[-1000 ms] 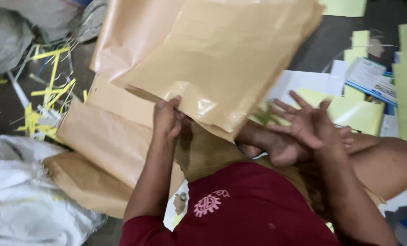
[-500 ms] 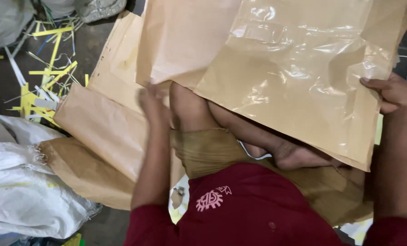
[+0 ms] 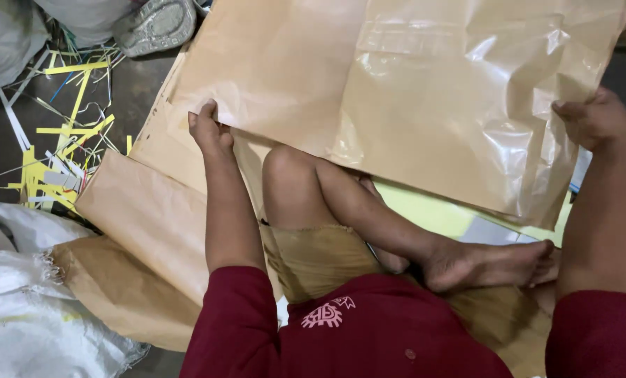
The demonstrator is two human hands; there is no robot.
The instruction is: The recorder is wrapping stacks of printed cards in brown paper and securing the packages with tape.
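Note:
I sit cross-legged on the floor and hold a large glossy brown laminated sheet (image 3: 425,105) spread over my knees. My left hand (image 3: 209,129) pinches its near left edge. My right hand (image 3: 594,117) grips its right edge. The sheet lies flat and wide, covering most of the upper view. Under it, more brown paper sheets (image 3: 145,231) lie on the floor to my left. My bent leg and bare foot (image 3: 481,262) show below the sheet.
Yellow paper strips and scraps (image 3: 61,154) litter the dark floor at the left. White woven sacks (image 3: 19,308) lie at the lower left, another grey sack (image 3: 5,35) at the top left. A yellow-green sheet (image 3: 432,213) lies under my leg.
The brown sheet has been swung from the upper left and spread out wide. My right hand, free a second ago, has taken its right edge. My left hand moved up along its left edge.

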